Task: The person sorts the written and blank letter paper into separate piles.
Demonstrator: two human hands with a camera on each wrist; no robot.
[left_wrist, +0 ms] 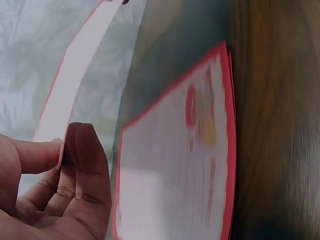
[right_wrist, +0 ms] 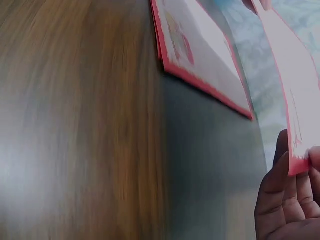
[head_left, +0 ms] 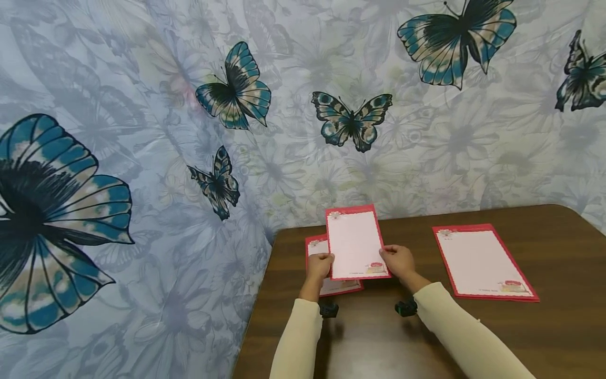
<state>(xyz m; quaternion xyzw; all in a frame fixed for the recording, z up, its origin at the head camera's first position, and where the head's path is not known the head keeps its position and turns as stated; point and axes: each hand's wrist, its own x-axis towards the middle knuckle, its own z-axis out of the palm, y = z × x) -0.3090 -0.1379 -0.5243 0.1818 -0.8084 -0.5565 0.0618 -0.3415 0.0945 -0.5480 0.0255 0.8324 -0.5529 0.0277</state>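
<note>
Between both hands a sheet of red-bordered writing paper (head_left: 355, 242) is held up above the table. My left hand (head_left: 319, 267) pinches its left edge, thumb on one face and fingers behind, as the left wrist view shows. At the lower right edge my right hand (head_left: 399, 262) pinches it the same way. Below and partly behind the held sheet lies a stack of matching paper (left_wrist: 175, 150), its lower part printed with a small red and yellow picture. The held sheet hides much of that stack in the head view.
A second red-bordered stack (head_left: 483, 260) lies on the right side of the brown wooden table (head_left: 379, 337). Behind the table hangs a pale flowered cloth (head_left: 293, 173) with large blue butterflies. Dark straps with cameras sit on both wrists.
</note>
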